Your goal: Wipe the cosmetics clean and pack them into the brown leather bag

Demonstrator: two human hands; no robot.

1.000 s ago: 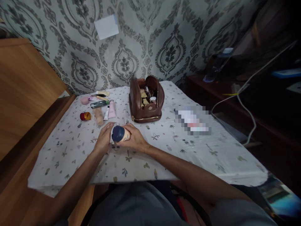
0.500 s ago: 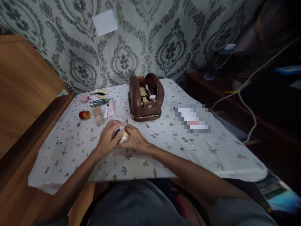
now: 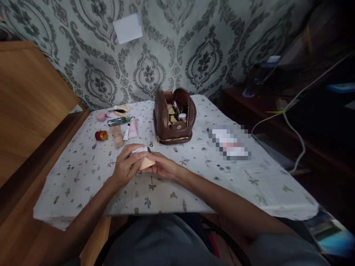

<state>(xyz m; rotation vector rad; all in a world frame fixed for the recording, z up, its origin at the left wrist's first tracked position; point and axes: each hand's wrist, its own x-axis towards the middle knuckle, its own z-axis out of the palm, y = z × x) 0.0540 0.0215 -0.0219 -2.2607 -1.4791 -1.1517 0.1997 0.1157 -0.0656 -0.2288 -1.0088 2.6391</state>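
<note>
Both hands meet over the middle of the table. My right hand [image 3: 163,168] cradles a small beige bottle with a dark blue cap [image 3: 146,163], lying on its side. My left hand [image 3: 126,166] lies over its cap end, pressing a white tissue [image 3: 138,150] against it. Behind them stands an open brown leather toiletry bag [image 3: 173,116] holding several small cosmetics.
Tubes, a pink sponge [image 3: 100,116] and a red jar [image 3: 101,135] lie at the far left of the patterned white tablecloth [image 3: 83,173]. A blurred flat item [image 3: 229,142] lies to the right. A wooden cabinet [image 3: 30,103] stands left; white cables [image 3: 294,129] hang right.
The bottle has turned in my hands: its blue cap faced me before, now the beige body shows. My left hand has slid over the cap with the tissue.
</note>
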